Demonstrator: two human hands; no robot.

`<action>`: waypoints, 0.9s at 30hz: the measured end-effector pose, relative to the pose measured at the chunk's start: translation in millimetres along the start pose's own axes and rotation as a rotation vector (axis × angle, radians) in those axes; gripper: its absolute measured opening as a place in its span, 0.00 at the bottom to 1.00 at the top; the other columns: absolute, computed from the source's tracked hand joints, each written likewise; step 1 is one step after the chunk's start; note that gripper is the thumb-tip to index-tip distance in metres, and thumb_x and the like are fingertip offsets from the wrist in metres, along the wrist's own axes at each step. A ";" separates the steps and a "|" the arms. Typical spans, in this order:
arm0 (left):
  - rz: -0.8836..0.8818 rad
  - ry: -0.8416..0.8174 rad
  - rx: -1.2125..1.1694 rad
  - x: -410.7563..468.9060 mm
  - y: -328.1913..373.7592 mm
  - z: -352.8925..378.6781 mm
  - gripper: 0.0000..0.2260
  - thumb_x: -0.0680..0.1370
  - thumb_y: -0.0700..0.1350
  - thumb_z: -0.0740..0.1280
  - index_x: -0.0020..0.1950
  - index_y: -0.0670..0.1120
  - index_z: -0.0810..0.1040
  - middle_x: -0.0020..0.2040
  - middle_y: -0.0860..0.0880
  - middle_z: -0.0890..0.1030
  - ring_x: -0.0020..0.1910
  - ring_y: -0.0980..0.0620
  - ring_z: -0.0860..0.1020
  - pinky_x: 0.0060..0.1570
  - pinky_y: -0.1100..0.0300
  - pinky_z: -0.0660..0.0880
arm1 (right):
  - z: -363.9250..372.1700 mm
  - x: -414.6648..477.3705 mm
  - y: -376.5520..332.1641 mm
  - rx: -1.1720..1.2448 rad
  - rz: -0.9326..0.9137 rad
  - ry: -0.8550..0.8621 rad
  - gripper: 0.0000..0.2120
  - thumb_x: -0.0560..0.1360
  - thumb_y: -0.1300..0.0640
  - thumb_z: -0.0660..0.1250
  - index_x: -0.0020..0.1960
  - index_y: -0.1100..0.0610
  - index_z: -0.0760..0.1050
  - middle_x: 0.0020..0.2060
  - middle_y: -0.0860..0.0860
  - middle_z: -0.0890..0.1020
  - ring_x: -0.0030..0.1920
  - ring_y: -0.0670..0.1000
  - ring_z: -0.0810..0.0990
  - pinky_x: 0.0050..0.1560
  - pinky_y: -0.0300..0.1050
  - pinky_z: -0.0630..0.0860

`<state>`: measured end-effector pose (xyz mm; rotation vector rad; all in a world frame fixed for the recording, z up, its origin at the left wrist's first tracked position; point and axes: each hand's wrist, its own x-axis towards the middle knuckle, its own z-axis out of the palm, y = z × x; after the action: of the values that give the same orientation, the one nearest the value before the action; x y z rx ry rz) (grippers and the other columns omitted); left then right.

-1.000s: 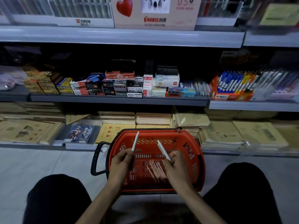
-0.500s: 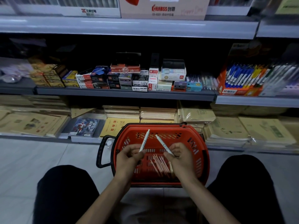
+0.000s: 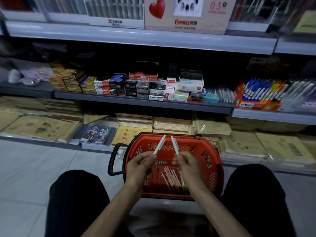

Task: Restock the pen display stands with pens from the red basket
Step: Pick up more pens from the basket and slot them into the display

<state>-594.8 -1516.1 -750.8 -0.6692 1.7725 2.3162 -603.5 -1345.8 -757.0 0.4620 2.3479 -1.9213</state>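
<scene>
The red basket (image 3: 212, 161) stands on the floor between my knees, with several pale pens (image 3: 171, 177) lying on its bottom. My left hand (image 3: 141, 165) pinches one white pen (image 3: 159, 144) that points up and slightly right. My right hand (image 3: 187, 165) pinches a second white pen (image 3: 174, 144) that points up and slightly left. The two pen tips nearly meet above the basket's far rim. Pen display stands (image 3: 112, 9) line the top shelf, and one orange stand (image 3: 256, 94) with blue and white pens sits on the middle shelf at right.
The basket's black handle (image 3: 112, 159) sticks out to the left. Small stationery boxes (image 3: 145, 86) crowd the middle shelf. Stacks of brown notebooks (image 3: 171, 124) fill the bottom shelf just behind the basket. Grey floor tiles (image 3: 42, 168) lie to the left.
Both hands have drawn closer together and the two pens now lean toward each other, tips nearly touching. My view has tilted up and down a little.
</scene>
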 end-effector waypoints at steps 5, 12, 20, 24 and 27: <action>0.081 0.023 -0.008 -9.7 4.9 -6.2 0.09 0.80 0.45 0.71 0.56 0.43 0.86 0.49 0.39 0.86 0.53 0.31 0.83 0.58 0.33 0.79 | 11.2 -13.2 -26.7 -0.004 -0.090 -0.075 0.03 0.79 0.61 0.68 0.51 0.54 0.79 0.42 0.51 0.82 0.36 0.39 0.78 0.35 0.33 0.74; 0.166 -0.044 0.030 -30.9 23.6 -16.8 0.10 0.80 0.48 0.71 0.56 0.46 0.88 0.51 0.39 0.86 0.52 0.33 0.85 0.55 0.35 0.81 | 35.0 -23.7 -78.5 0.100 -0.231 -0.135 0.06 0.76 0.51 0.76 0.50 0.52 0.84 0.40 0.48 0.87 0.41 0.45 0.85 0.43 0.40 0.79; 0.415 -0.089 0.209 -29.8 81.3 -38.5 0.07 0.81 0.43 0.71 0.54 0.46 0.88 0.47 0.47 0.88 0.46 0.45 0.87 0.48 0.54 0.84 | 50.8 -11.2 -143.8 -0.017 -0.387 -0.202 0.06 0.75 0.56 0.77 0.47 0.60 0.85 0.27 0.43 0.81 0.28 0.41 0.78 0.32 0.34 0.73; 0.527 -0.106 0.316 -19.5 120.3 -43.4 0.05 0.80 0.42 0.73 0.49 0.48 0.88 0.45 0.51 0.88 0.48 0.51 0.86 0.52 0.54 0.83 | 55.1 -6.2 -183.4 -0.072 -0.464 -0.264 0.06 0.75 0.56 0.78 0.50 0.54 0.85 0.41 0.49 0.86 0.39 0.43 0.83 0.43 0.41 0.81; 0.582 -0.113 0.347 -12.3 154.5 -47.2 0.04 0.80 0.41 0.73 0.51 0.45 0.88 0.44 0.51 0.88 0.46 0.55 0.86 0.45 0.62 0.80 | 56.5 0.6 -215.3 -0.084 -0.555 -0.263 0.09 0.74 0.55 0.79 0.52 0.47 0.82 0.43 0.50 0.84 0.44 0.44 0.84 0.49 0.43 0.82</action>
<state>-630.3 -1603.9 -619.3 0.0460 2.4737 2.1843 -670.9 -1437.4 -565.6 -0.4752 2.5331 -1.9027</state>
